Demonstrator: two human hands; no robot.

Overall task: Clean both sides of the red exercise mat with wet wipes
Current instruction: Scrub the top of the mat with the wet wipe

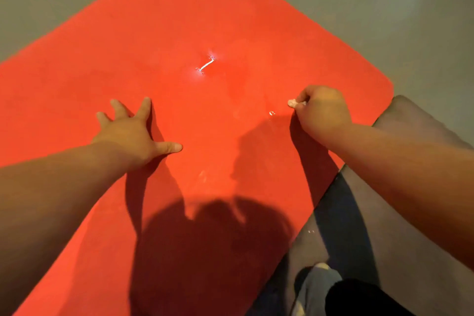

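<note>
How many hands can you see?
2. The left hand presses flat, fingers spread, on the red mat; the right hand pinches a white wipe near the mat's right edge.

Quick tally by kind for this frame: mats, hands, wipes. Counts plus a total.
red mat: 1
hands: 2 (left hand flat on the mat, right hand gripping the wipe)
white wipe: 1, mostly hidden in the fist
Total: 4
</note>
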